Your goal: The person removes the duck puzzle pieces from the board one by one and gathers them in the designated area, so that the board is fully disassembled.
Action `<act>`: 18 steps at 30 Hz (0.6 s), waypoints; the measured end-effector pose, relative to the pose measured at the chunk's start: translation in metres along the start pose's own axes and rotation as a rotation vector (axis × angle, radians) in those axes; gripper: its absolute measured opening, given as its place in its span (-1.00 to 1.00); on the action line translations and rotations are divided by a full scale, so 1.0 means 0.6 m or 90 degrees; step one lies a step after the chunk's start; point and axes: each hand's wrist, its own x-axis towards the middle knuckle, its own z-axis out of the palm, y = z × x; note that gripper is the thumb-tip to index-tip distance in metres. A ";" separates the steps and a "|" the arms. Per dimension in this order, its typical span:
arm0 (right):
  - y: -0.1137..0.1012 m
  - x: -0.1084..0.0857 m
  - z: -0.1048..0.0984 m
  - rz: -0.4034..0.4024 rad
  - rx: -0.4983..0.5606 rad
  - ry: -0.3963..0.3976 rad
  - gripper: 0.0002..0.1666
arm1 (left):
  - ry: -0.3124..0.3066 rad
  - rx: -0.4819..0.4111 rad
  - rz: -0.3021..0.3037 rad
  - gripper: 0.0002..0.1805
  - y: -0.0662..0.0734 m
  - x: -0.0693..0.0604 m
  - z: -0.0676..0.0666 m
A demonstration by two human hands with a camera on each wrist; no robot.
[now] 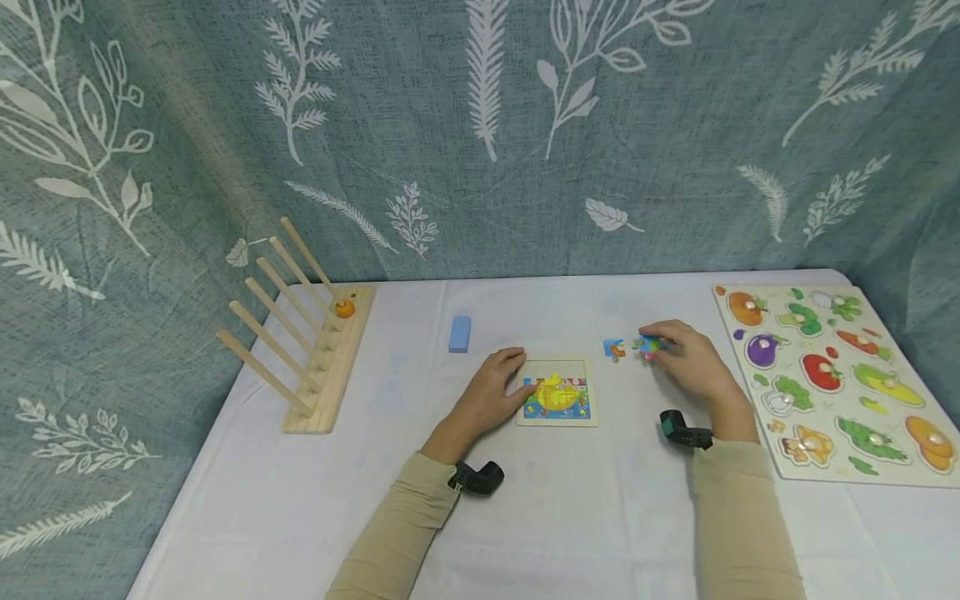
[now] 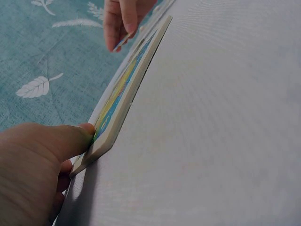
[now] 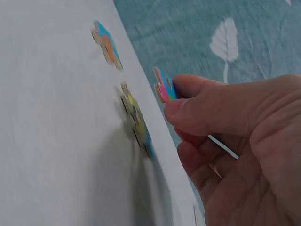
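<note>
My left hand [image 1: 489,393] grips the left edge of a small wooden jigsaw board [image 1: 555,367], its thumb on top at the corner in the left wrist view. Yellow and blue pieces fill the board's lower part, while the upper part shows bare wood. To the right of the board, my right hand [image 1: 692,360] pinches a blue, pink and green jigsaw piece [image 3: 164,88] between thumb and finger, raised off the table. Below that piece lies another jigsaw piece [image 3: 137,120] with yellow and blue on it. A blue and orange piece [image 1: 613,348] lies just left of them.
A wooden rack with slanting pegs [image 1: 330,375] stands at the left, an orange bead [image 1: 344,308] at its far end. A blue block [image 1: 460,334] lies behind my left hand. At the right is a large vegetable knob-puzzle board [image 1: 825,408]. A patterned curtain [image 1: 450,125] hangs behind the table.
</note>
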 end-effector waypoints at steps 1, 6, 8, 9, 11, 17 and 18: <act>0.003 -0.002 -0.003 0.002 -0.001 0.004 -0.61 | -0.001 0.000 0.000 -0.39 0.000 0.000 0.000; 0.014 -0.010 -0.014 0.025 -0.020 0.017 -0.59 | -0.005 -0.002 -0.004 -0.38 0.001 0.000 -0.001; 0.019 -0.012 -0.017 0.027 -0.033 0.023 -0.59 | -0.005 -0.003 -0.006 -0.38 0.001 0.000 -0.001; 0.021 -0.012 -0.018 0.026 -0.039 0.025 -0.59 | -0.005 -0.003 -0.006 -0.38 0.001 0.000 -0.001; 0.026 -0.013 -0.021 0.025 -0.045 0.031 -0.59 | -0.004 -0.004 -0.005 -0.38 0.001 0.000 -0.002; 0.032 -0.018 -0.027 0.047 -0.058 0.022 -0.57 | 0.000 -0.004 0.003 -0.39 0.000 0.000 -0.001; 0.032 -0.019 -0.028 0.051 -0.059 0.019 -0.56 | 0.001 -0.002 0.005 -0.39 0.000 0.000 0.000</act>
